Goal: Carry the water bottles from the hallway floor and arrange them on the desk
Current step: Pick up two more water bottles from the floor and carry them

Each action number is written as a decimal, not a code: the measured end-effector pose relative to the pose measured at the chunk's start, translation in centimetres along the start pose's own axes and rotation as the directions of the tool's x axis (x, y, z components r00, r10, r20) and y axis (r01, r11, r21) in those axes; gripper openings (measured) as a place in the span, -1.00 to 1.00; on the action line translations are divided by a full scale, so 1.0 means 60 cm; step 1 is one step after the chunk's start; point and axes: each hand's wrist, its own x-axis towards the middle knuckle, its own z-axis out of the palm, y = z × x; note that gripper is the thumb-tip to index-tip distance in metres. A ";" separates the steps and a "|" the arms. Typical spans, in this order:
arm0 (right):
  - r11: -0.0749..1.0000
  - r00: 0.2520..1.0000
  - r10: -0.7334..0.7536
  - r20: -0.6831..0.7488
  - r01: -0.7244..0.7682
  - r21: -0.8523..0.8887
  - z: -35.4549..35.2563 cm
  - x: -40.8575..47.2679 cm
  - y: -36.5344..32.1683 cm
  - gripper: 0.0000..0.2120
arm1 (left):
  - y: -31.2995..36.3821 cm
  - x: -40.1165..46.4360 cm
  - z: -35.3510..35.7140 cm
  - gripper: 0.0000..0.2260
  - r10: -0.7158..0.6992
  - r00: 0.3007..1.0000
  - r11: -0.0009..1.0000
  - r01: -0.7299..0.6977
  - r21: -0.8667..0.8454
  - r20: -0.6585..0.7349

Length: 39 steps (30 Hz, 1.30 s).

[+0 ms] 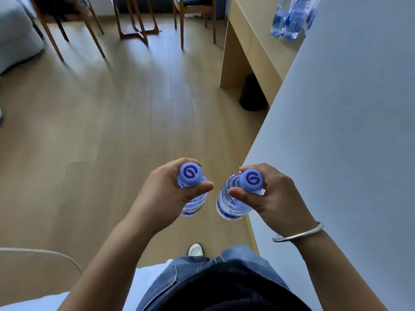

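My left hand (161, 194) grips a clear water bottle (190, 176) with a blue cap just below its neck, holding it upright in front of me. My right hand (274, 198) grips a second blue-capped bottle (233, 203) the same way, its body tilted slightly left. Both bottles hang above the wooden floor, a hand's width apart. Far ahead on the right, several more bottles (289, 19) stand together on the light wooden desk (258, 34).
A grey-white wall (348, 131) runs close along my right side. A dark round bin (251, 93) sits under the desk. Wooden chairs (193, 14) and a table frame (134, 21) stand ahead, with a grey sofa (15, 34) at the far left.
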 end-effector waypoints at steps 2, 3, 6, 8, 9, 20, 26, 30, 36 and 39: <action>1.000 0.999 0.010 -0.035 -0.010 -0.006 0.006 0.054 -0.003 -0.82 | -0.002 0.057 -0.025 -0.77 0.000 1.000 1.000 0.000 -0.004 0.003; 1.000 0.999 0.019 -0.045 -0.020 -0.009 0.009 0.081 -0.004 -0.81 | -0.004 0.085 -0.037 -0.77 0.003 1.000 1.000 -0.003 -0.015 0.005; 1.000 0.998 0.020 -0.060 -0.022 -0.022 0.014 0.159 0.002 -0.80 | -0.002 0.160 -0.067 -0.80 0.017 1.000 0.999 -0.017 -0.040 0.009; 0.999 0.997 0.024 -0.074 -0.026 -0.020 0.020 0.215 0.005 -0.81 | 0.001 0.214 -0.084 -0.82 0.028 0.999 0.999 -0.027 -0.047 0.020; 1.000 0.997 0.016 -0.075 -0.016 -0.003 0.022 0.245 0.011 -0.81 | -0.004 0.246 -0.091 -0.82 0.036 0.999 0.998 -0.034 -0.046 0.024; 1.000 0.994 0.015 -0.108 -0.017 -0.017 0.019 0.605 0.066 -0.78 | 0.012 0.598 -0.142 -0.80 0.013 0.998 1.000 -0.013 -0.006 0.069; 1.000 0.986 -0.009 -0.167 0.004 -0.027 -0.012 0.789 0.073 -0.68 | 0.027 0.783 -0.177 -0.78 0.006 0.999 1.000 -0.006 -0.009 0.050; 0.997 0.974 0.079 -0.211 -0.075 0.027 -0.027 0.877 0.084 -0.78 | 0.030 0.895 -0.185 -0.80 -0.002 0.995 1.000 0.005 -0.025 0.097; 0.978 0.936 0.209 -0.283 -0.205 0.046 -0.029 1.028 0.118 -0.77 | 0.041 1.098 -0.186 -0.82 0.066 0.965 0.998 -0.061 -0.028 0.254; 0.963 0.898 0.268 -0.350 -0.260 0.070 -0.035 1.105 0.125 -0.75 | 0.060 1.200 -0.184 -0.81 0.124 0.927 0.991 -0.137 0.011 0.354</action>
